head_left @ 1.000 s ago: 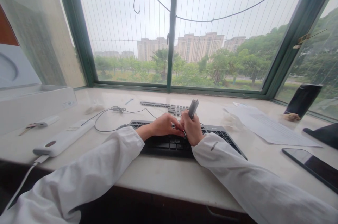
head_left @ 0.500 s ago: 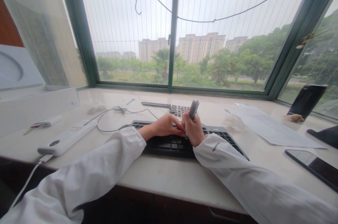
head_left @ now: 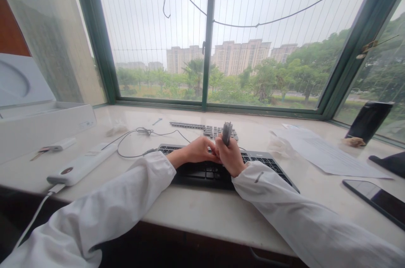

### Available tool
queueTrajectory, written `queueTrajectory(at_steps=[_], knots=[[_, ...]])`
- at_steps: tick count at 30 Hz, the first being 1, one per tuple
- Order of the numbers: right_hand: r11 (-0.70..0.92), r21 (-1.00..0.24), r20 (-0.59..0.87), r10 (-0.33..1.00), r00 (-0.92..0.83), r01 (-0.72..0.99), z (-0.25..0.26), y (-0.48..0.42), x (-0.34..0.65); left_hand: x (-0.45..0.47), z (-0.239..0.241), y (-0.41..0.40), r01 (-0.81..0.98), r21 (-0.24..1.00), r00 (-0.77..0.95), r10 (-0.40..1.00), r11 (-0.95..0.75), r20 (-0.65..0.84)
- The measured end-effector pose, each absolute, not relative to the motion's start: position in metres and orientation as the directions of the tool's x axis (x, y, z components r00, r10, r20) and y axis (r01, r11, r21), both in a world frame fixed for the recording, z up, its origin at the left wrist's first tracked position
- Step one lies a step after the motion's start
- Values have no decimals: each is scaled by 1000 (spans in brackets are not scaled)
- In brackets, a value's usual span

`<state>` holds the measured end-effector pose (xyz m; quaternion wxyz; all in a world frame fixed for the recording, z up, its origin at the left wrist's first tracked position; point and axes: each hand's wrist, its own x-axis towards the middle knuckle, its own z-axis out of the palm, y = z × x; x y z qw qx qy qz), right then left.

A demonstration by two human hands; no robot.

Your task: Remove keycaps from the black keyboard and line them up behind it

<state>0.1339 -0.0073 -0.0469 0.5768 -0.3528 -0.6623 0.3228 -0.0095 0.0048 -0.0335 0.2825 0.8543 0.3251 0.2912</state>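
Observation:
A black keyboard (head_left: 207, 172) lies on the white counter, its middle covered by both hands. My right hand (head_left: 232, 156) is closed round a dark grey, stick-like tool (head_left: 227, 133), whose thick upper end stands nearly upright above the fist. The tool's lower end is hidden. Beside it, touching or almost touching the right hand, my left hand (head_left: 199, 150) is closed with bent fingers and the thumb low over the keys. What its fingertips hold, if anything, is hidden. Behind the keyboard lie rows of dark keycaps (head_left: 210, 130), partly covered by the right hand.
A black cable (head_left: 144, 131) loops left of the keyboard. Further left lie a white power strip or power bank (head_left: 80, 167), a small white gadget (head_left: 63, 145) and a white box (head_left: 47, 122). Paper sheets (head_left: 325, 150), a phone (head_left: 373, 198) and a black upright object (head_left: 368, 122) lie right.
The top of the tool has swung a little to the left and now stands straighter. My right hand has turned slightly with it. The left hand has hardly moved.

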Motion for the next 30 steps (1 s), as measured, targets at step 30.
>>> queueTrajectory(at_steps=[30], knots=[[610, -756, 605, 790, -101, 238, -45, -11, 133, -11, -37, 8, 415, 671, 590, 743, -615, 316]])
